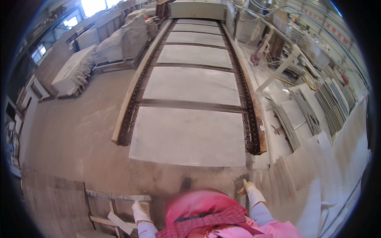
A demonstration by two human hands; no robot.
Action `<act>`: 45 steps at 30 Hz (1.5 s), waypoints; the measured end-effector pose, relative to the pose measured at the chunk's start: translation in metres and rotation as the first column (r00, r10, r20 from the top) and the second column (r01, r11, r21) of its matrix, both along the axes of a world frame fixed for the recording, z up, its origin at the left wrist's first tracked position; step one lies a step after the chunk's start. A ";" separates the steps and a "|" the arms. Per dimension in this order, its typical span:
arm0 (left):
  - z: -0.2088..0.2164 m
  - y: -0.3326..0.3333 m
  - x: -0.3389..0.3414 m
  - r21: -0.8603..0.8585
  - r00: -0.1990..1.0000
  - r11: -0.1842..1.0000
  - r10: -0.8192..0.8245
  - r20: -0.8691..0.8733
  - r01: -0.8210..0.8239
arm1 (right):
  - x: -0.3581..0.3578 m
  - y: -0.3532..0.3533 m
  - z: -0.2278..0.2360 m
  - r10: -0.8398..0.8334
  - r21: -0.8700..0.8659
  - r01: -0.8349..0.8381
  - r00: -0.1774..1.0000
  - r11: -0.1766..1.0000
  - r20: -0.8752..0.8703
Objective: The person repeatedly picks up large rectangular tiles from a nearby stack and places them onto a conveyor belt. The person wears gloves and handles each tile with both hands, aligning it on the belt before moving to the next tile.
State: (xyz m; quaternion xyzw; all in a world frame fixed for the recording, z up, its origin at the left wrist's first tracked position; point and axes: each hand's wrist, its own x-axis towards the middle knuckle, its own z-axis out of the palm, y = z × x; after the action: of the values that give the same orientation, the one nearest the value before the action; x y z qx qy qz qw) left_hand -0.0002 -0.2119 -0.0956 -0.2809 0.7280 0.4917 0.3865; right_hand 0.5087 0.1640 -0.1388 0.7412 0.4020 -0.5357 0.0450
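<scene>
Head view: stone workshop, items listed left to right.

- Wrapped stacks [123,43]: pale, on low supports along the left side of the floor [75,127].
- Stand [102,220]: wooden, lower left, with a bristly bar [113,196] along its top edge.
- Left hand [140,208]: pale glove, at the right end of the bar; finger state cannot be told, nor whether it grips the bar.
- Conveyor [248,133]: long, dark chain tracks between two raised side rails.
- Nearest slab [188,137]: pale, flat, rectangular; at the conveyor's near end, its near edge overhanging the ends of the rails.
- Further slabs [190,85]: same kind, in single file toward the far end, gaps between.
- Apron [200,206]: red, on the person, below the nearest slab.
- Right hand [248,186]: yellowish glove, near the slab's near right corner but apart from it; fingers appear loosely bent, any grip cannot be told.
- Pipe [278,69]: white, slanting beyond the conveyor's right edge.
- Leaning slabs [331,107]: thin, grey, in rows at far right.
</scene>
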 end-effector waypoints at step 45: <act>0.029 -0.148 0.119 -0.639 0.458 0.479 -0.862 -0.214 0.602 | -0.001 -0.132 0.103 0.703 0.219 -0.773 0.633 0.595 0.325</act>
State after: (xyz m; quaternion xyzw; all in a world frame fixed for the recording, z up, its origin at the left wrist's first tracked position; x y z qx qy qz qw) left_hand 0.1192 -0.3600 -0.0667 0.1317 0.9444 0.1251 0.2741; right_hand 0.5078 0.0324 -0.0361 0.5529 0.7524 -0.3113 0.1767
